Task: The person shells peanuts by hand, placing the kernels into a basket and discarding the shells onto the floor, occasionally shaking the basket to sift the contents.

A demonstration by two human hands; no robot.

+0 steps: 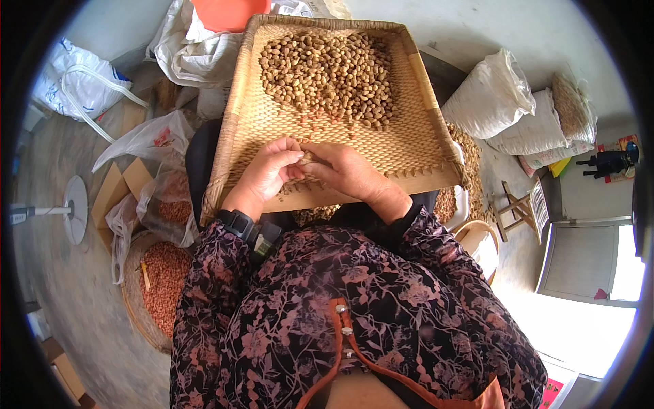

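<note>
A woven bamboo tray [429, 102] with a raised rim rests across my lap. Unshelled peanuts [327, 71] lie heaped in its far half, and a few reddish kernels show on the weave below them. Near the tray's front edge my left hand [273, 168] and my right hand [342, 166] meet, fingertips together. A peanut [307, 156] is pinched between them, held by the thumb and fingers of the right hand. The left fingers are curled against it; what lies inside the left palm is hidden.
A round basket of shelled red peanuts [166, 286] stands at the lower left, beside a cardboard box [110, 199] and plastic bags. Full white sacks [490, 97] lean on the wall at right. A folding stool [526, 209] and a fan [75, 209] stand on the floor.
</note>
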